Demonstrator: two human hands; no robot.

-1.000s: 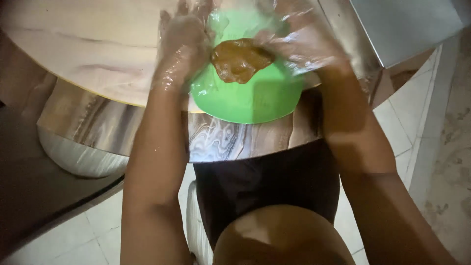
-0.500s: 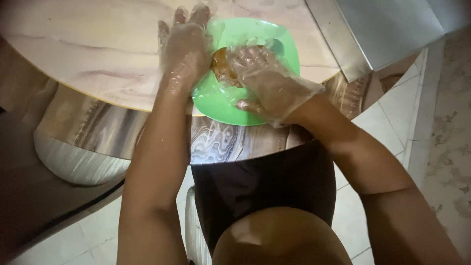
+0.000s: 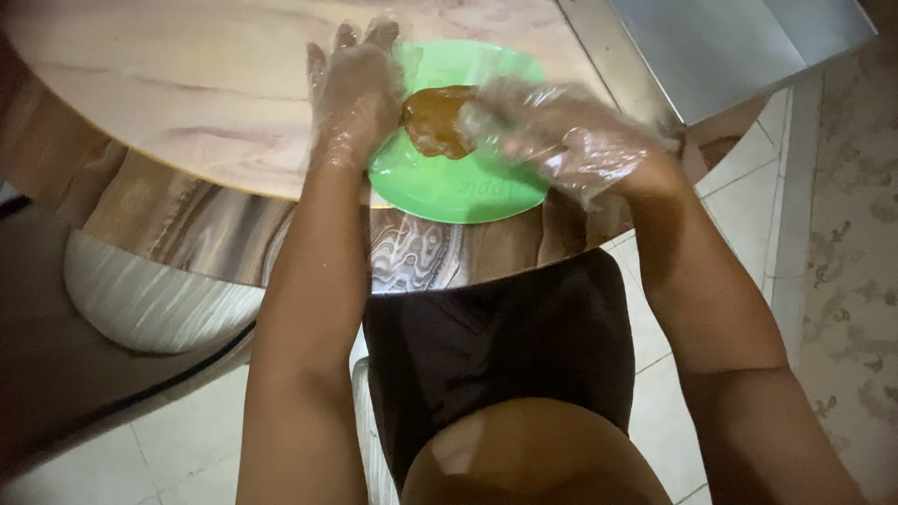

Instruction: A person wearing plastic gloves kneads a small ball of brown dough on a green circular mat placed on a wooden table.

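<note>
One green plate (image 3: 449,192), one brown lump of dough (image 3: 432,120), two gloved hands, one round table (image 3: 187,93).

A home dining area was suggested: a round marble-patterned table (image 3: 187,103) was seen under the hands, a pale tiled floor (image 3: 168,449) below them, and patterned wallpaper (image 3: 856,281) to their right.

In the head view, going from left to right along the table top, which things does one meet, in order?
Bare table → left hand in a clear glove → brown dough on the green plate → right hand, also gloved → grey metal tray.
</note>
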